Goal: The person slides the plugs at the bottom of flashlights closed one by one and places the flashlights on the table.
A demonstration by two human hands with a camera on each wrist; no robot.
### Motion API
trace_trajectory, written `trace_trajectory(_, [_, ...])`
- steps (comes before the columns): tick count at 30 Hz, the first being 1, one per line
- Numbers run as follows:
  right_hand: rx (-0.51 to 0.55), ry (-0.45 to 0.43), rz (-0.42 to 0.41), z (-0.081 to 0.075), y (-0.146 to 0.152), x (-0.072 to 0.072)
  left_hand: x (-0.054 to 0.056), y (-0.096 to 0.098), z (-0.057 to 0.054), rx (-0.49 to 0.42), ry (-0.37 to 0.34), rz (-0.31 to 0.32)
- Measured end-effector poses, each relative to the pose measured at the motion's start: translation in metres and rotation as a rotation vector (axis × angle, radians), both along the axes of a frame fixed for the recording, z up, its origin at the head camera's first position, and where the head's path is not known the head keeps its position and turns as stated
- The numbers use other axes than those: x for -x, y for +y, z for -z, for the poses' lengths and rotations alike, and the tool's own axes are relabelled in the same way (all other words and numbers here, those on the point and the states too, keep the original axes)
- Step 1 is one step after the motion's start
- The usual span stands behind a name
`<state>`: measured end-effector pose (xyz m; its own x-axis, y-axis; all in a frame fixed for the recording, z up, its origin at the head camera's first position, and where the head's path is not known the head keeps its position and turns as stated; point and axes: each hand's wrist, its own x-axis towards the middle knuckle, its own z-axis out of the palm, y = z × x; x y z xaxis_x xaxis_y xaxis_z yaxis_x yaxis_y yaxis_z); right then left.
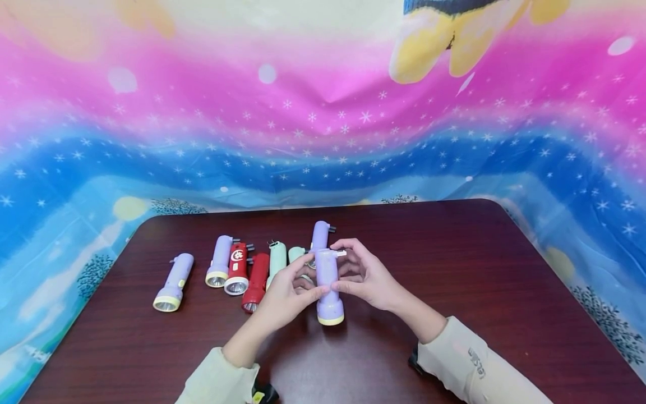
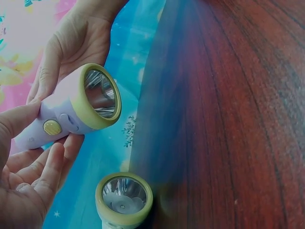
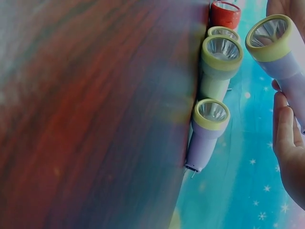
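Both hands hold one lavender flashlight (image 1: 329, 306) with a yellow rim, above the near middle of the table. My left hand (image 1: 289, 289) pinches its body from the left. From the right, my right hand (image 1: 370, 278) grips it, thumb on the front and fingers near the tail, where plug prongs stick out. In the left wrist view the flashlight (image 2: 71, 107) shows its reflector and a yellow switch. Just behind it lies another lavender flashlight (image 1: 320, 233), partly hidden. Two pale green flashlights (image 1: 277, 259) lie beyond the left hand, which partly covers them.
Left of the hands, two red flashlights (image 1: 236, 268) and a lavender flashlight (image 1: 220, 259) lie side by side. Another lavender flashlight (image 1: 175, 282) lies apart, farther left. A patterned cloth (image 1: 323, 140) hangs behind the dark wooden table (image 1: 454, 252).
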<state>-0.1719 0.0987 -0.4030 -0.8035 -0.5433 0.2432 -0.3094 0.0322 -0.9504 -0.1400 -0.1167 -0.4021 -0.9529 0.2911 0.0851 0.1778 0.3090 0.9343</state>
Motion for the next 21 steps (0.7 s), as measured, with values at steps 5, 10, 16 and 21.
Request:
trace_trajectory(5, [0.024,-0.004,0.017,0.002,-0.0003,-0.0014,-0.0001,-0.0003,0.0013,0.011,0.015,0.0])
trace_trajectory(10, [0.023,-0.01,0.032,0.0044,-0.0004,-0.0037,-0.0009,-0.0009,0.0011,0.036,0.036,0.004])
trace_trajectory(16, [0.026,-0.01,0.04,0.0048,-0.0005,-0.0044,-0.0014,0.0,0.0013,0.039,0.067,0.006])
trace_trajectory(21, [0.031,-0.008,0.046,0.0047,-0.0009,-0.0045,-0.0022,-0.0001,0.0012,0.034,0.082,0.008])
